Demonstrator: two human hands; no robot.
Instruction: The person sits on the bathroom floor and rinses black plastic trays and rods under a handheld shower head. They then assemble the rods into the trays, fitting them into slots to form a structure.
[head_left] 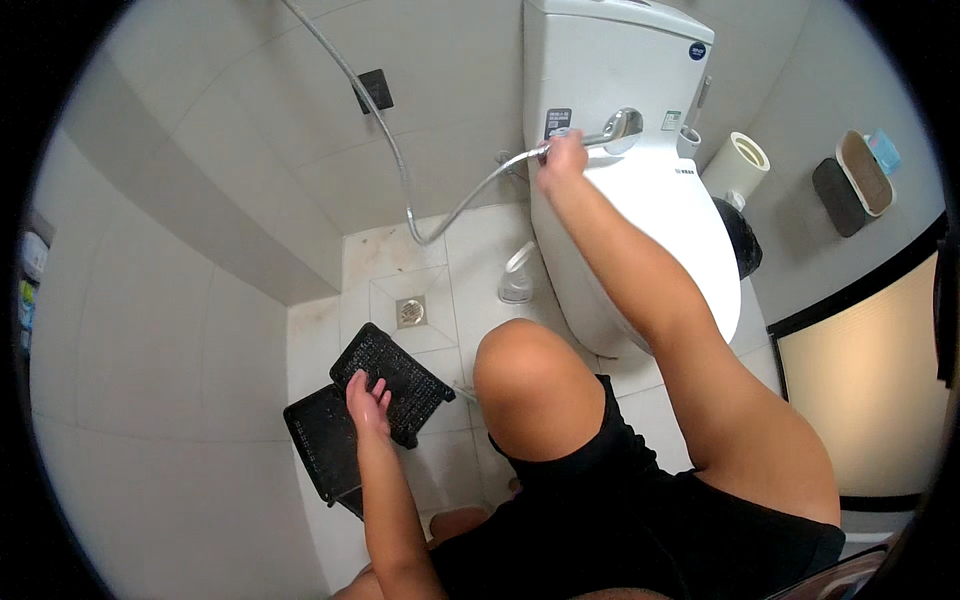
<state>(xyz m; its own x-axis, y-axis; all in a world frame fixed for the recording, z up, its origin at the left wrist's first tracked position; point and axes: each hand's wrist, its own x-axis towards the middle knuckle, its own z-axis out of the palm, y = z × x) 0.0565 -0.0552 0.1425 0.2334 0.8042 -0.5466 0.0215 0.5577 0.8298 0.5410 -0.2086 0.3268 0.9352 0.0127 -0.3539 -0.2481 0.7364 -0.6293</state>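
Observation:
My right hand [565,160] is closed around the handle of a chrome shower head [622,127], held out in front of the toilet tank. A silver hose [405,190] runs from it in a loop up to the left. Low on the left, my left hand [369,402] has its fingers apart over a black perforated tray [400,375]; whether the fingertips press on it is unclear. Drops of water speckle that tray. A second black tray [320,440] lies partly under it, against the left wall, and my forearm covers part of it.
The white toilet [660,230] has its lid down. A white spray bottle [516,280] stands at its base, near a square floor drain [411,312]. To the right are a cream cylinder [735,165], a black bag [740,238] and a wall-mounted holder [850,185].

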